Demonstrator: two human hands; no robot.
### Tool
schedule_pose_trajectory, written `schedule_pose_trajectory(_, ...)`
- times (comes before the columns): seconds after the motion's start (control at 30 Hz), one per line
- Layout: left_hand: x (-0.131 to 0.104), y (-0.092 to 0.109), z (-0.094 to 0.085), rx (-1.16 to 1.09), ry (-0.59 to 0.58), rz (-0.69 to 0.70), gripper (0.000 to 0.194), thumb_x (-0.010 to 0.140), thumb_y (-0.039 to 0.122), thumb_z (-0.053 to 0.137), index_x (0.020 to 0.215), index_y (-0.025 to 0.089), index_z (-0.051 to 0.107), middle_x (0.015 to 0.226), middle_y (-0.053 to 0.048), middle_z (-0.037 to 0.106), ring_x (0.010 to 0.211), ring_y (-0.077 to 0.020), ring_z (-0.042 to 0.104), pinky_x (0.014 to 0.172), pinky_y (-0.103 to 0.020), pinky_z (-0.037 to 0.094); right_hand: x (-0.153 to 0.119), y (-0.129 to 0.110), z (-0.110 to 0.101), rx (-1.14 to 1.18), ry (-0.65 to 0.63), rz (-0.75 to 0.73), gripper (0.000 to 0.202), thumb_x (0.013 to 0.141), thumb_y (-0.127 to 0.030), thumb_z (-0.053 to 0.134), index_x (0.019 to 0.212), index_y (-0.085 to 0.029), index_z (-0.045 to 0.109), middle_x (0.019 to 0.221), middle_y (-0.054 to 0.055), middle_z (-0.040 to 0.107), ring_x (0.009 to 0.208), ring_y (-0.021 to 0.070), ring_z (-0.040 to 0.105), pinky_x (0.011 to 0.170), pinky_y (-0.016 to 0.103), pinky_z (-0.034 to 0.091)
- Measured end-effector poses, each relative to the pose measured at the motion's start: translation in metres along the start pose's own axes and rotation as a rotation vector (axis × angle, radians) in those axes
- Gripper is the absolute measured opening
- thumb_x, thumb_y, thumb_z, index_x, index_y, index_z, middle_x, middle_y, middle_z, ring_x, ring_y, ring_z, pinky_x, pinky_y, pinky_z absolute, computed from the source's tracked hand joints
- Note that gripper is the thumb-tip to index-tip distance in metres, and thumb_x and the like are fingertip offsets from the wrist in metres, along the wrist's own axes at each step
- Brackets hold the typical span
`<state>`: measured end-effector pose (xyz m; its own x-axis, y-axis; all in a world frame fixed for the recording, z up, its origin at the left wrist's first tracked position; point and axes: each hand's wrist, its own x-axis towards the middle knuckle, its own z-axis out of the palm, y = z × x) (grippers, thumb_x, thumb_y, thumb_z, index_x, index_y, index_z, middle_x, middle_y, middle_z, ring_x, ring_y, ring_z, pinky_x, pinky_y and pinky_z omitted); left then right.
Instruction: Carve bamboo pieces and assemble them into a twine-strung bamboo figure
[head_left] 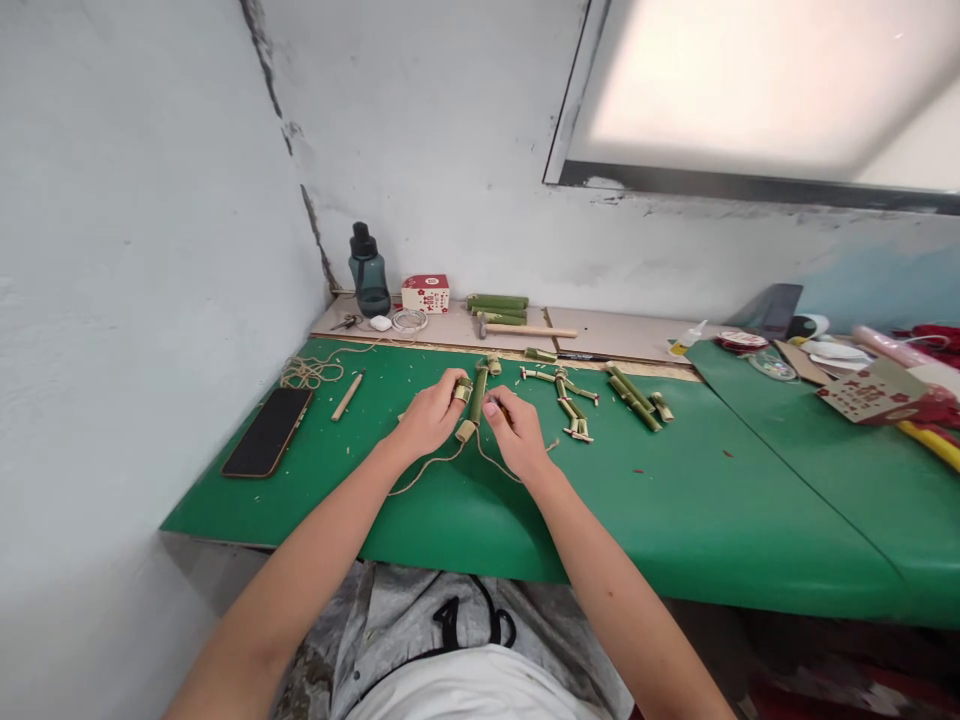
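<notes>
1 bamboo cylinder (463, 389) in left hand (432, 416)

At the left of the green worktop (697, 530) we see a dark phone (268, 432) lying flat. Towards the far left corner we have an upright bluish bottle (370, 278) with a black lid, and near it a red and white box (426, 294). A small white object (381, 323) lies just in front of the bottle. At right we see a patterned card (870, 392), and beyond the worktop a framed window (757, 90).

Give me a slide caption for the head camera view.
Left hand pinching a bamboo piece, right hand close beside, over a green tabletop.
</notes>
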<state>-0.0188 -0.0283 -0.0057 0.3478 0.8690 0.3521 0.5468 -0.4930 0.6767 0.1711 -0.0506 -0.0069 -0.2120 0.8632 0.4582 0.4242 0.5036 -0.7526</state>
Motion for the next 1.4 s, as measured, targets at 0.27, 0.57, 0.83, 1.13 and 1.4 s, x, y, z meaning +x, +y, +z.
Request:
schedule_pose_trajectory(0.27,0.000,-0.002,0.003,0.117,-0.075,0.017,0.025,0.100,0.025,0.037,0.123,0.023,0.047,0.080,-0.001,0.061,0.067,-0.0208,0.058,0.062,-0.029,0.036,0.001,0.004,-0.002,-0.004,0.034,0.038,0.040,0.103,-0.057,0.043,0.092,-0.021,0.056,0.067,-0.003,0.049,0.059,0.0130,0.043,0.059,0.027,0.030)
schedule_pose_trajectory(0.57,-0.001,0.003,0.000,0.103,-0.094,0.108,0.039,0.098,0.019,0.037,0.130,0.028,0.058,0.122,-0.004,0.071,0.100,-0.0224,0.068,0.080,-0.032,0.046,0.001,0.003,0.000,-0.030,0.056,-0.023,0.041,0.105,-0.052,0.041,0.094,-0.020,0.064,0.077,0.003,0.062,0.068,0.0156,0.053,0.064,0.029,0.037)
schedule_pose_trajectory(0.83,-0.005,0.009,-0.006,0.037,-0.099,0.069,0.019,0.094,0.020,0.040,0.101,0.024,0.057,0.082,0.000,0.063,0.069,-0.0189,0.056,0.068,-0.030,0.038,0.002,0.003,-0.002,0.009,0.142,-0.016,0.042,0.105,-0.053,0.042,0.092,-0.020,0.065,0.077,0.003,0.063,0.068,0.0160,0.054,0.064,0.029,0.038)
schedule_pose_trajectory(1.13,-0.006,0.007,-0.011,-0.062,-0.086,0.112,0.013,0.087,0.019,0.040,0.090,0.022,0.052,0.068,0.002,0.050,0.060,-0.0168,0.042,0.064,-0.030,0.032,0.001,0.003,-0.001,0.014,0.150,0.009,0.040,0.104,-0.052,0.044,0.094,-0.020,0.066,0.072,0.001,0.059,0.064,0.0146,0.050,0.062,0.029,0.036)
schedule_pose_trajectory(1.4,-0.007,0.008,-0.013,-0.072,-0.169,0.048,0.016,0.095,0.028,0.037,0.094,0.022,0.052,0.072,0.001,0.052,0.066,-0.0170,0.046,0.067,-0.030,0.032,0.001,0.001,-0.001,0.031,0.132,-0.023,0.037,0.104,-0.049,0.046,0.093,-0.019,0.066,0.073,0.001,0.059,0.065,0.0142,0.050,0.064,0.029,0.036)
